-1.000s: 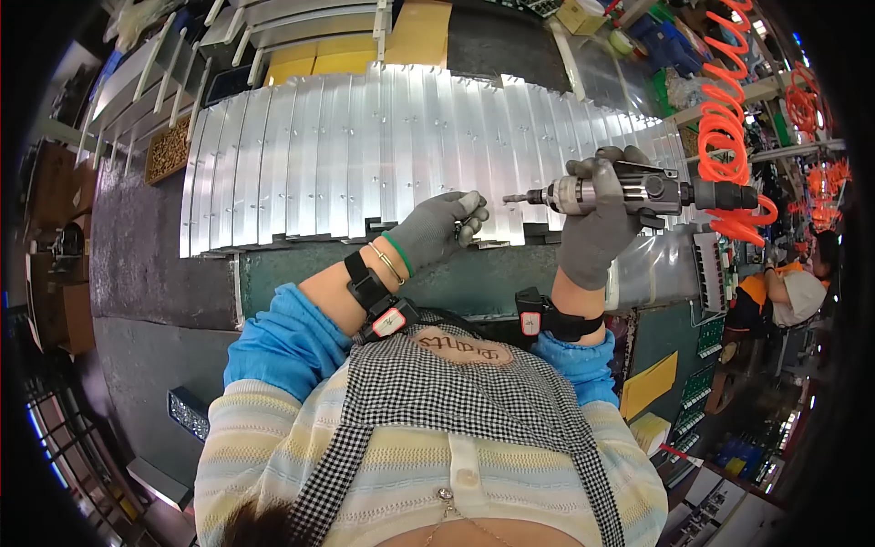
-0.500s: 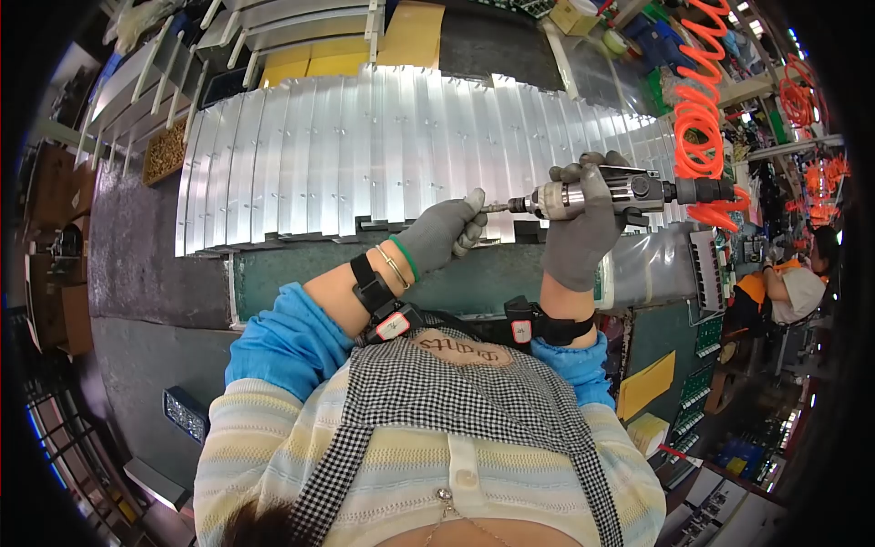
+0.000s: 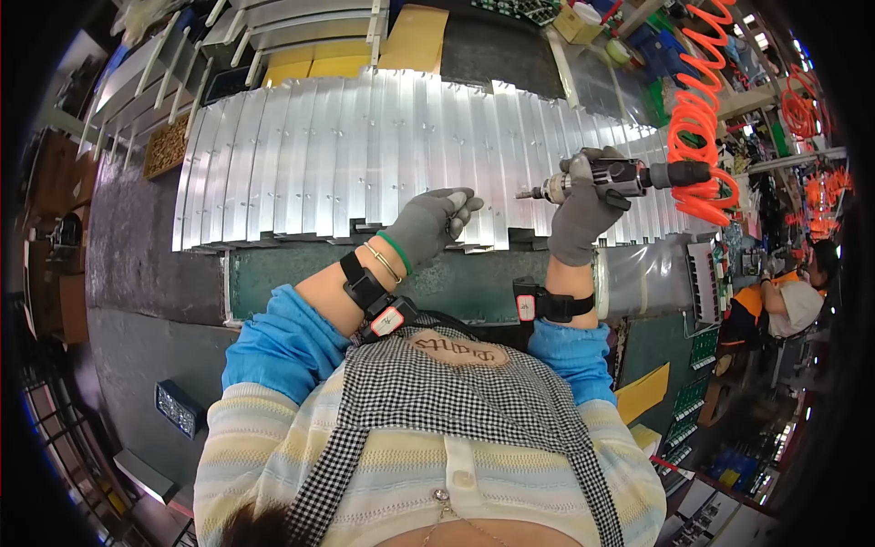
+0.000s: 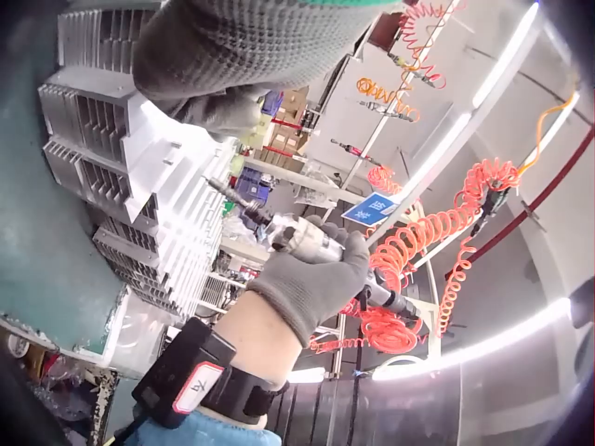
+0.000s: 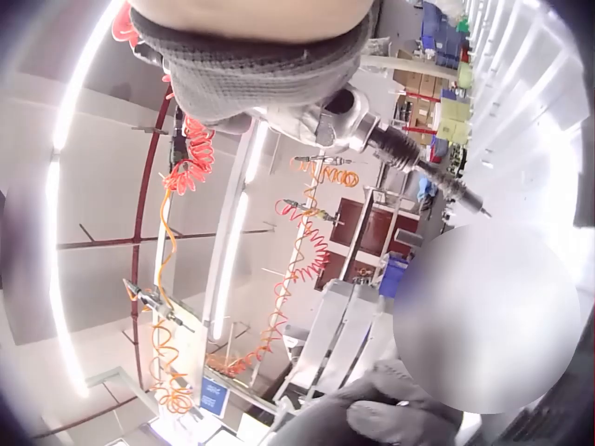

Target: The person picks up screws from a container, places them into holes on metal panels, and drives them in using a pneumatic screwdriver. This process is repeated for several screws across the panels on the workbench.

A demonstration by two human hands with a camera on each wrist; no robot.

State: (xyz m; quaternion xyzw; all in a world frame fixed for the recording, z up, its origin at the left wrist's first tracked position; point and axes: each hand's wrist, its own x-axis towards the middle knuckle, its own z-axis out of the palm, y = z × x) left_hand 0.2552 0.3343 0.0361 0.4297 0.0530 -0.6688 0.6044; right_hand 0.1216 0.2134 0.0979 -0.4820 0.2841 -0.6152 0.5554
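Observation:
Metal strips (image 3: 333, 155) lie side by side in a long row. My gloved left hand (image 3: 433, 223) is over their near edge with its fingers curled; in the right wrist view, a tiny bright bit (image 5: 402, 403) shows between thumb and fingers of this left hand (image 5: 381, 418), too small to identify. My gloved right hand (image 3: 583, 214) grips a pneumatic driver (image 3: 615, 175) held level above the strips. The driver's tip (image 3: 527, 194) points left towards the left hand, with a gap between them. In the left wrist view, the right hand (image 4: 311, 283) wraps the driver's body (image 4: 311, 243).
An orange coiled hose (image 3: 694, 137) hangs at the driver's rear end. A tray of small brass-coloured parts (image 3: 166, 148) stands left of the strips, and a blue box (image 3: 180, 408) lies lower left. Racks (image 3: 301, 27) stand behind; another person (image 3: 791, 301) is at the far right.
The driver's tip reached the left fingertips half a second ago; now the two are apart. My left hand has drawn back slightly left, and the right hand with the driver has moved slightly right.

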